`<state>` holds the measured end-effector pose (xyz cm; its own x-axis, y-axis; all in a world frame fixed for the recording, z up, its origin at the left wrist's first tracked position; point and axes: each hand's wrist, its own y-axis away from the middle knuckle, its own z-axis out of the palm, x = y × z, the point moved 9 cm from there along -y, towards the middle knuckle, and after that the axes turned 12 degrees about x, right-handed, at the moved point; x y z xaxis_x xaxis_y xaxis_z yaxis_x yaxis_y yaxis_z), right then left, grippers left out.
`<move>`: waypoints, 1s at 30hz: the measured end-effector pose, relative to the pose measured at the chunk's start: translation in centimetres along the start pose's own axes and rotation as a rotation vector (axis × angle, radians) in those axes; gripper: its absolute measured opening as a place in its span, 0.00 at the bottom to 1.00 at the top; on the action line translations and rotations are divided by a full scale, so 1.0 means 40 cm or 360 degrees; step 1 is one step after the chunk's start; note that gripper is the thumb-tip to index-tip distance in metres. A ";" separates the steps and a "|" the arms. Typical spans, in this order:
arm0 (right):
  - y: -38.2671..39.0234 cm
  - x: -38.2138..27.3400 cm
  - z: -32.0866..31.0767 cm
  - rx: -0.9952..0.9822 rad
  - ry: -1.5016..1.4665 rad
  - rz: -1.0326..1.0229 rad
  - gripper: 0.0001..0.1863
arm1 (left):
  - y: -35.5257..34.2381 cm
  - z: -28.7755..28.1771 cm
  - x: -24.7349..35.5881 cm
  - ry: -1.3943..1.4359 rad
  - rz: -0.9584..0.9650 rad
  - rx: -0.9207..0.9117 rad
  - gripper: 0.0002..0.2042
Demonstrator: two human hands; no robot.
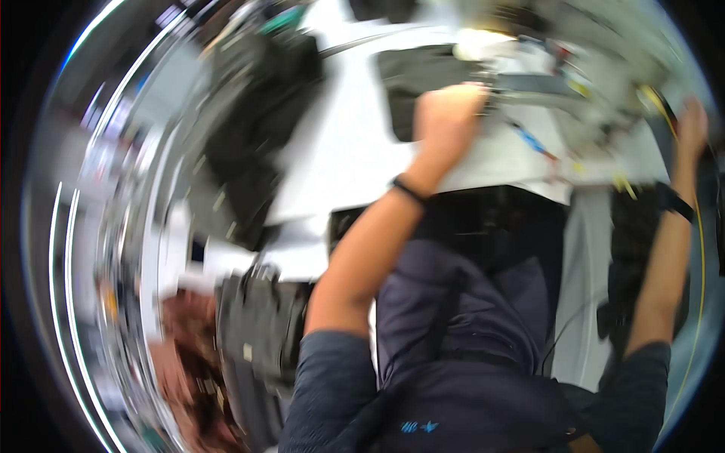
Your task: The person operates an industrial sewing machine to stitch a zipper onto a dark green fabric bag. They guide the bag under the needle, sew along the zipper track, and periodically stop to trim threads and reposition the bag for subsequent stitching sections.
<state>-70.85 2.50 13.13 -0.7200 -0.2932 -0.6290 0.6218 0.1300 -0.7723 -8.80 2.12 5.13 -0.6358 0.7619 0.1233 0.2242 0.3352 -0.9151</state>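
My left hand [445, 117] is curled at the needle area of a pale sewing machine [604, 98], beside a dark olive fabric piece [408, 90]; what its fingers hold is hidden by blur. My right hand [689, 124] is at the machine's far right end, near a yellow tape [657, 102]; its fingers are smeared by motion. A blue-handled tool [529, 140] lies on the white tabletop [332, 174] right of my left hand.
A heap of dark olive fabric [249, 121] covers the table's left side. Dark olive bags [257, 325] and rust-brown cloth [185, 362] sit at lower left. More dark fabric [627, 249] hangs below the table's right side.
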 end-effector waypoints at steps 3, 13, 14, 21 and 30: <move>0.337 -0.277 -0.041 -0.0156 -0.0423 0.0091 0.15 | 0.015 0.022 0.026 -0.0030 0.0206 -0.0001 0.26; 0.796 -0.628 0.289 -0.0430 -0.0690 -0.0275 0.10 | 0.016 0.018 0.022 0.0070 0.0062 -0.0130 0.25; 0.808 -0.629 0.317 -0.0464 -0.0613 -0.0271 0.12 | 0.020 0.023 0.016 0.0098 0.0045 -0.0126 0.25; 0.836 -0.645 0.387 -0.0450 -0.0393 -0.0278 0.17 | 0.022 0.023 -0.011 0.0076 -0.0056 -0.0146 0.24; 0.845 -0.622 0.284 -0.0459 -0.0471 -0.0187 0.08 | 0.011 0.018 0.010 0.0142 -0.0038 -0.0127 0.25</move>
<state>-28.41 3.45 3.68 -0.6353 -0.5753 -0.5151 0.3987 0.3269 -0.8568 -9.51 2.18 4.48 -0.5741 0.7983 0.1820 0.2702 0.3945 -0.8783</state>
